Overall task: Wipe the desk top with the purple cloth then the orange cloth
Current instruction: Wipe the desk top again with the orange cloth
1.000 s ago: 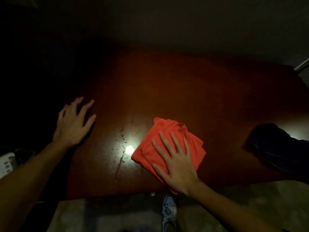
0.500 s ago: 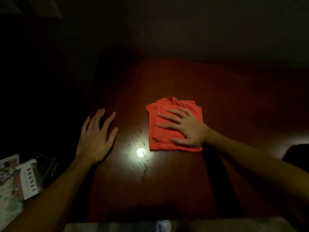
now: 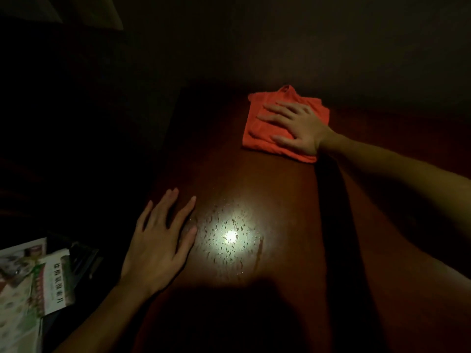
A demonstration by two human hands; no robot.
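Nearest to us, at the lower left and off the side of the desk (image 3: 280, 289), lay a heap of printed papers (image 3: 23, 284) with a green and white booklet (image 3: 54, 286) on top, its lettering too dim for us to read. Just beyond them our left hand (image 3: 158, 248) lay palm down on the dark red wood, close to the desk's left edge, its fingers (image 3: 167, 203) spread wide and holding nothing. Right beside its thumb a bright spot of light (image 3: 230, 236) gleamed on the surface, and around it we could make out small droplets and streaks of wet (image 3: 224, 250). Farther on, our right arm reached across from the right, and our right hand (image 3: 297, 126) pressed flat on the folded orange cloth (image 3: 257, 128), fingers splayed and pointing left, resting on the fabric rather than gripping it. The cloth lay at the far end of the desk, well apart from the wet patch. Past it everything sank into darkness. We could not see the purple cloth.
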